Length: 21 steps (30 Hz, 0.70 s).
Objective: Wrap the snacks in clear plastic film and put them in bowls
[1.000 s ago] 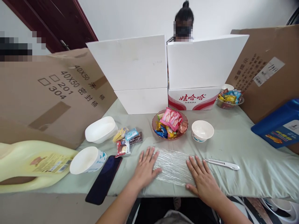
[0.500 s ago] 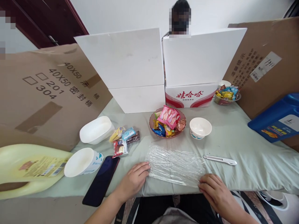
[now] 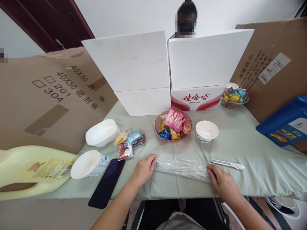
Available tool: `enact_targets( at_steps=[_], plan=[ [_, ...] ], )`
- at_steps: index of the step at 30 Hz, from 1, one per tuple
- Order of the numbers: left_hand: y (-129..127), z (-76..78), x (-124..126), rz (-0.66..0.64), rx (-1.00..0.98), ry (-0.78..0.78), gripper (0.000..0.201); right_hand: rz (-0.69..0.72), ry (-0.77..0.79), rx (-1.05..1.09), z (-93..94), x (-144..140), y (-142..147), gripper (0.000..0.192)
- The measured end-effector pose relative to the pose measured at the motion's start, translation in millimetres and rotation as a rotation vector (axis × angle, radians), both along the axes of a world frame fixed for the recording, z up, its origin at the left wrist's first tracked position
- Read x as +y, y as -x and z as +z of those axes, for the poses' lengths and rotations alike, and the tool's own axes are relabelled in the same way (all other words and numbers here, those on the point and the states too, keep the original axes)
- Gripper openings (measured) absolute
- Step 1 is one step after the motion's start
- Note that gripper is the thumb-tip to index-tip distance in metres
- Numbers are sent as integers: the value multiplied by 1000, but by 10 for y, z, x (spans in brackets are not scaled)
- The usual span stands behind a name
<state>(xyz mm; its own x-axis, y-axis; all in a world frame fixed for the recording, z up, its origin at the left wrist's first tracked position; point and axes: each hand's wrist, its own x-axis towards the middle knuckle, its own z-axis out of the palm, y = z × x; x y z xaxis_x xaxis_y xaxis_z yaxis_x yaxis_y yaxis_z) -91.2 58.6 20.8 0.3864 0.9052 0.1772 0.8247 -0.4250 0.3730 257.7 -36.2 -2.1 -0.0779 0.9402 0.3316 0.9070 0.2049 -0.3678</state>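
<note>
A sheet of clear plastic wrap [image 3: 181, 166] lies folded into a narrow strip on the pale green cloth near the table's front edge. My left hand [image 3: 143, 170] pinches its left end and my right hand [image 3: 222, 182] pinches its right end. Just beyond the strip stand a brown glass dish of wrapped candies [image 3: 173, 125] and an empty white bowl [image 3: 206, 131]. A white utility knife [image 3: 226, 164] lies right of the strip, close to my right hand.
Left of my hand lie a dark phone [image 3: 106, 183], a white cup on its side [image 3: 89, 164], loose snack packets [image 3: 129, 142], a white tub [image 3: 102, 132] and a yellow jug [image 3: 33, 167]. Cardboard and white boards wall the table; a person sits behind. A blue box [image 3: 285, 126] lies right.
My hands went from lying flat on the spread wrap to its near corners, then carried the near edge away from me, folding the sheet into a narrow strip.
</note>
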Motion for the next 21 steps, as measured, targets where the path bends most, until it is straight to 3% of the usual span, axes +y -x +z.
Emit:
enact_targets(
  at_steps=[7,12,14,16,19,21],
  plan=[
    [-178,-178,131,140,190,-41,22,-134,79,-262,-153,188,67,26],
    [-264,-68,14,183,155,-330,20,-139,-110,-259,3,163,105,27],
    [-382,-18,-105,105,86,-400,23,-33,-190,-215,99,156,210,25],
    [-534,-19,-234,-83,52,-356,29,166,-204,-217,145,164,365,27],
    [-689,-139,-343,-313,134,-230,55,400,-142,-309,73,197,573,58],
    [-671,-258,-326,-302,216,-182,77,391,-86,-353,-29,208,608,80]
  ],
)
